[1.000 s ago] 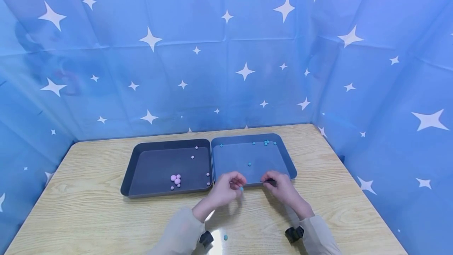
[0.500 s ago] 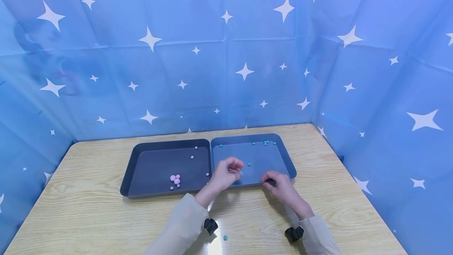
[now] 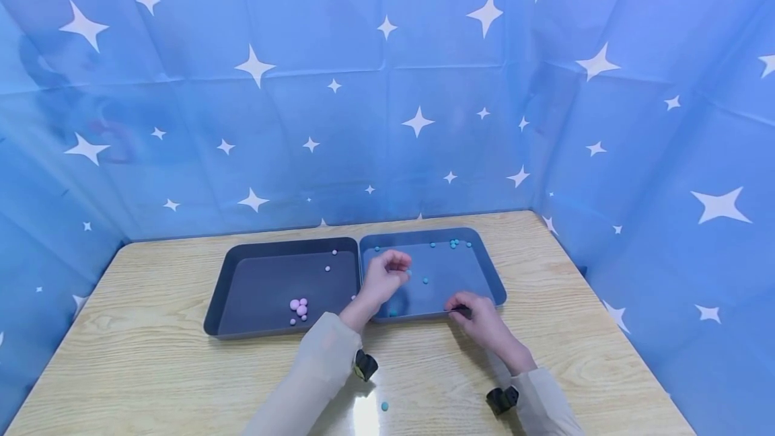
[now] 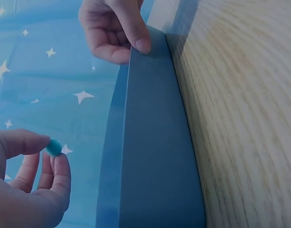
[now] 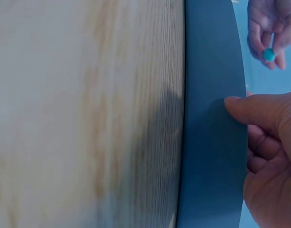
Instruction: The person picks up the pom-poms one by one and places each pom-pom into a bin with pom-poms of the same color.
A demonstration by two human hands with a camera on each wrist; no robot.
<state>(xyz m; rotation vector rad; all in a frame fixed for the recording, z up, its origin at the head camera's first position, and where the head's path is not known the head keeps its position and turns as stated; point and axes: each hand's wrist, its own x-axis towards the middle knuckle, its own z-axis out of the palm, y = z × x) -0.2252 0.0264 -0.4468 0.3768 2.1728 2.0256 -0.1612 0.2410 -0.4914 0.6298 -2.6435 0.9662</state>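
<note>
Over the blue tray [image 3: 412, 317], my left hand [image 3: 380, 282] pinches a small teal ball [image 4: 53, 147] between thumb and fingertips. That ball also shows in the right wrist view, above the tray's inside. My right hand [image 3: 477, 316] holds the near wall of the blue tray, its thumb on the outer face and its fingers curled over the rim to the inside. Several more teal balls [image 3: 454, 245] lie in the tray, mostly along its far side. One teal ball [image 3: 426, 280] is near the middle, another [image 3: 393, 313] by the near wall.
A dark tray [image 3: 218, 318] stands against the blue tray's left side, with several pink balls [image 3: 301, 311] of differing sizes in it. A single teal ball [image 3: 384, 406] lies on the wooden table [image 3: 121, 369] near its front. Star-patterned blue curtains [image 3: 339, 126] surround the table.
My left hand has moved forward from the near edge of the blue tray to above its inside, carrying the teal ball. The right hand stays at the tray's near wall.
</note>
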